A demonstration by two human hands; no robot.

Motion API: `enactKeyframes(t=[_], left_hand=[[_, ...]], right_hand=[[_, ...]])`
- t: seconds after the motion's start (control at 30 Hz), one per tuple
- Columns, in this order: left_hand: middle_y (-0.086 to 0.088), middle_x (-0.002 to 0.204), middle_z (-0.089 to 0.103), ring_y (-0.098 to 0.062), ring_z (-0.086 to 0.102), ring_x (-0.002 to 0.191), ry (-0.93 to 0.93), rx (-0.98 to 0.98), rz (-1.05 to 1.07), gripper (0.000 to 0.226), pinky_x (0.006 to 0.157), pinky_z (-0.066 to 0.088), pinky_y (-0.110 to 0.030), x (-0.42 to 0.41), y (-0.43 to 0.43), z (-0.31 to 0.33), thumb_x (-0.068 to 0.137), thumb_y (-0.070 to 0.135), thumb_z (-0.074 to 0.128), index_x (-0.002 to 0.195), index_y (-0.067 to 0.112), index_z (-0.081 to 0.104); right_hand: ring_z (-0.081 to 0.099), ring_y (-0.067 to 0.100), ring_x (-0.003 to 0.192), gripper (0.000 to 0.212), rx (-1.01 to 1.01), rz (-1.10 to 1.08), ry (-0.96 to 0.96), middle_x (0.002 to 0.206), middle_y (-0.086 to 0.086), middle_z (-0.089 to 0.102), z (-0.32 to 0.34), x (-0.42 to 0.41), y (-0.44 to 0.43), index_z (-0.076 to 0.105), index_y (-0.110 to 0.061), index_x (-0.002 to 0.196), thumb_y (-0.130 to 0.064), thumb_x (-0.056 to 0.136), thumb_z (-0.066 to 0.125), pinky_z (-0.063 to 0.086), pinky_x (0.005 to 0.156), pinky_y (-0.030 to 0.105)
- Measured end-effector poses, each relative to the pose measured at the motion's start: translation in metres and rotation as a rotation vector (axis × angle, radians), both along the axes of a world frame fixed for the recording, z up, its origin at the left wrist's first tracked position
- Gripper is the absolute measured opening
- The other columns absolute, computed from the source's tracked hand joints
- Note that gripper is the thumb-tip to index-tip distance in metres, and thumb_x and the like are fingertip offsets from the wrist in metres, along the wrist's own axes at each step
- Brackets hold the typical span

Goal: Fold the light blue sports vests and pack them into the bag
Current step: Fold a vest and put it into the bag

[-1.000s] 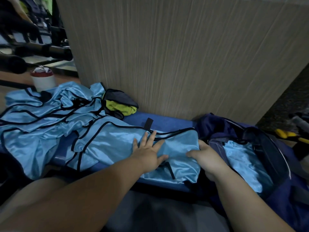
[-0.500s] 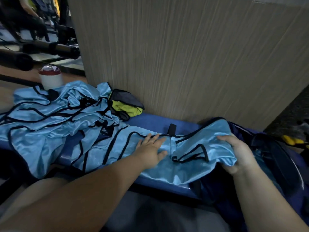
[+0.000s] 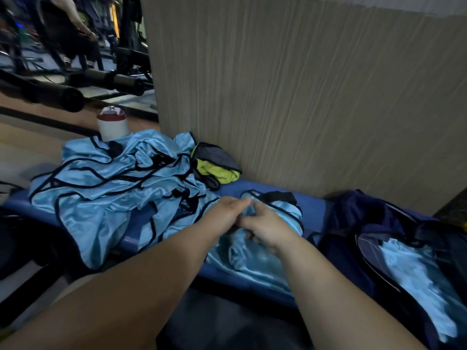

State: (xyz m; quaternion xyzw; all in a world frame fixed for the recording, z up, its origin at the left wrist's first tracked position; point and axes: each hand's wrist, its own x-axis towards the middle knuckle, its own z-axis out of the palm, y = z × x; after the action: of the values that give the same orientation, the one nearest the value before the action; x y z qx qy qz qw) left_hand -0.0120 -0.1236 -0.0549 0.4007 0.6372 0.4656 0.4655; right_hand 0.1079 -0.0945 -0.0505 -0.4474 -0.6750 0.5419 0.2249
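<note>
Evidently the job is partly done: one packed vest (image 3: 414, 271) already lies in the open navy bag (image 3: 353, 223) at the right end of the blue bench (image 3: 318, 210), while a tangled pile of vests (image 3: 108, 188) waits unfolded on its left half. Between them, bunched rather than flat, lies the current vest (image 3: 255, 258), and the left hand (image 3: 227, 213) and right hand (image 3: 267, 229) meet over it, fingers curled and pinching its cloth (blur hides which edge). The fabric is thin, glossy satin with narrow black binding looping round the armholes, and folds will probably slide unless pressed.
</note>
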Motion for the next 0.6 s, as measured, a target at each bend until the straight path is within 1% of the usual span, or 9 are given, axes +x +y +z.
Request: enactKeyframes(t=[0.07, 0.1, 0.17, 0.23, 0.27, 0.33, 0.4, 0.5, 0.6], left_hand=[[-0.019, 0.100, 0.067, -0.028, 0.066, 0.088, 0.116, -0.007, 0.036, 0.038, 0.079, 0.056, -0.033, -0.003, 0.000, -0.003, 0.089, 0.040, 0.060, 0.107, 0.007, 0.064], [-0.013, 0.101, 0.066, -0.022, 0.064, 0.086, 0.177, -0.032, 0.067, 0.026, 0.073, 0.053, -0.025, -0.007, 0.001, -0.006, 0.091, 0.028, 0.061, 0.112, 0.011, 0.061], [-0.007, 0.107, 0.064, -0.021, 0.061, 0.087, 0.358, -0.053, 0.126, 0.036, 0.068, 0.046, -0.023, -0.015, 0.002, -0.011, 0.091, 0.016, 0.059, 0.126, 0.016, 0.054], [-0.008, 0.104, 0.064, -0.022, 0.060, 0.083, 0.462, -0.019, 0.176, 0.040, 0.067, 0.045, -0.027, -0.022, 0.001, -0.015, 0.092, 0.016, 0.056, 0.132, 0.018, 0.049], [-0.009, 0.101, 0.063, -0.023, 0.060, 0.082, 0.497, 0.003, 0.187, 0.041, 0.067, 0.046, -0.029, -0.025, 0.001, -0.017, 0.094, 0.016, 0.054, 0.134, 0.019, 0.047], [-0.010, 0.100, 0.063, -0.025, 0.060, 0.082, 0.572, 0.046, 0.200, 0.045, 0.068, 0.048, -0.033, -0.030, -0.002, -0.020, 0.095, 0.014, 0.047, 0.139, 0.022, 0.041], [-0.011, 0.108, 0.064, -0.028, 0.060, 0.089, 0.663, 0.090, 0.217, 0.047, 0.073, 0.049, -0.036, -0.035, -0.007, -0.024, 0.095, 0.012, 0.042, 0.141, 0.024, 0.038], [-0.010, 0.124, 0.056, -0.030, 0.058, 0.102, 0.783, 0.064, 0.171, 0.056, 0.082, 0.050, -0.042, -0.040, -0.014, -0.030, 0.092, 0.008, 0.042, 0.143, 0.028, 0.032], [-0.004, 0.139, 0.037, -0.028, 0.045, 0.118, 1.120, -0.005, 0.143, 0.064, 0.093, 0.041, -0.038, -0.036, -0.020, -0.035, 0.087, 0.012, 0.048, 0.146, 0.026, 0.027]], right_hand=[[0.054, 0.016, 0.063, 0.038, 0.008, 0.089, -0.043, 0.075, 0.008, 0.061, -0.007, -0.004, -0.003, 0.055, -0.015, 0.112, -0.009, 0.077, 0.067, 0.042, 0.057, 0.030], [0.055, 0.016, 0.066, 0.044, 0.029, 0.117, -0.072, 0.076, 0.006, 0.062, -0.011, -0.005, -0.004, 0.055, -0.013, 0.115, -0.014, 0.073, 0.066, 0.043, 0.061, 0.031], [0.060, 0.012, 0.072, 0.059, 0.180, 0.071, -0.171, 0.080, -0.001, 0.068, -0.019, -0.005, -0.005, 0.052, -0.015, 0.130, -0.022, 0.073, 0.062, 0.049, 0.068, 0.031], [0.062, 0.011, 0.088, 0.058, 0.437, -0.055, -0.274, 0.091, -0.006, 0.069, -0.023, 0.002, -0.006, 0.051, -0.023, 0.139, -0.020, 0.082, 0.060, 0.049, 0.083, 0.027], [0.058, 0.013, 0.102, 0.054, 0.578, -0.095, -0.342, 0.102, -0.007, 0.068, -0.023, 0.006, -0.008, 0.051, -0.025, 0.139, -0.021, 0.086, 0.060, 0.044, 0.093, 0.027], [0.041, 0.017, 0.130, 0.052, 0.770, -0.109, -0.566, 0.133, -0.005, 0.054, -0.025, 0.015, -0.009, 0.045, -0.028, 0.143, -0.037, 0.092, 0.056, 0.028, 0.109, 0.033], [0.018, 0.017, 0.146, 0.062, 0.747, -0.024, -0.761, 0.155, -0.005, 0.032, -0.032, 0.020, -0.007, 0.032, -0.031, 0.150, -0.056, 0.094, 0.046, 0.011, 0.118, 0.040], [-0.011, 0.018, 0.151, 0.075, 0.700, 0.162, -0.886, 0.165, -0.004, 0.002, -0.048, 0.024, -0.007, 0.011, -0.035, 0.156, -0.072, 0.092, 0.027, -0.011, 0.120, 0.049], [-0.023, 0.020, 0.149, 0.089, 0.698, 0.234, -0.921, 0.165, -0.005, -0.008, -0.056, 0.025, -0.010, 0.004, -0.038, 0.156, -0.083, 0.079, 0.006, -0.020, 0.116, 0.051]])
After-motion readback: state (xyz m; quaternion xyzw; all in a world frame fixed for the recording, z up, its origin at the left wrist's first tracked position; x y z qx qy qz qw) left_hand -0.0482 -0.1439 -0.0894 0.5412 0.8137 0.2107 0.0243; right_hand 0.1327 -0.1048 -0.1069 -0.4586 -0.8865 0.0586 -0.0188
